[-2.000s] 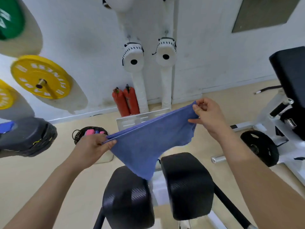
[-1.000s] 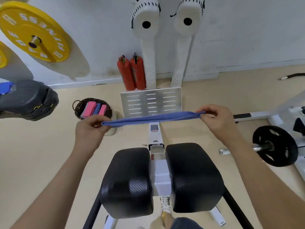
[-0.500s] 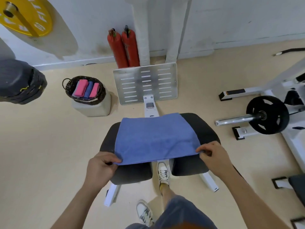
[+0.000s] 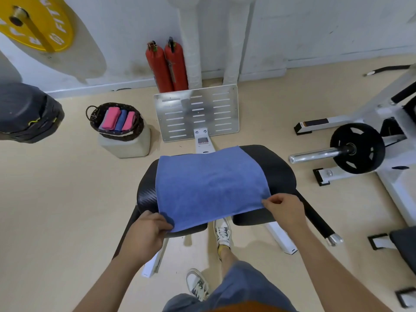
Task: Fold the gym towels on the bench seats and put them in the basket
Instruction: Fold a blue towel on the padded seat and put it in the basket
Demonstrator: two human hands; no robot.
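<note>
A blue towel [image 4: 210, 185] lies spread flat across the two black seat pads [image 4: 279, 174] of a gym machine. My left hand [image 4: 147, 233] pinches the towel's near left corner. My right hand [image 4: 283, 210] pinches its near right corner. A dark woven basket [image 4: 137, 129] stands on a pale block on the floor to the far left of the seat. It holds two folded pink towels and one folded blue towel.
A metal foot plate [image 4: 198, 111] and two red fire extinguishers [image 4: 166, 66] stand beyond the seat by the wall. A barbell with a black plate [image 4: 358, 149] lies to the right on a white frame. Another black pad [image 4: 27, 113] juts in at left. My feet are under the seat.
I held the towel up in the air, stretched between both hands, then lowered it onto the seat pads. It now lies flat, and my view has tilted downward.
</note>
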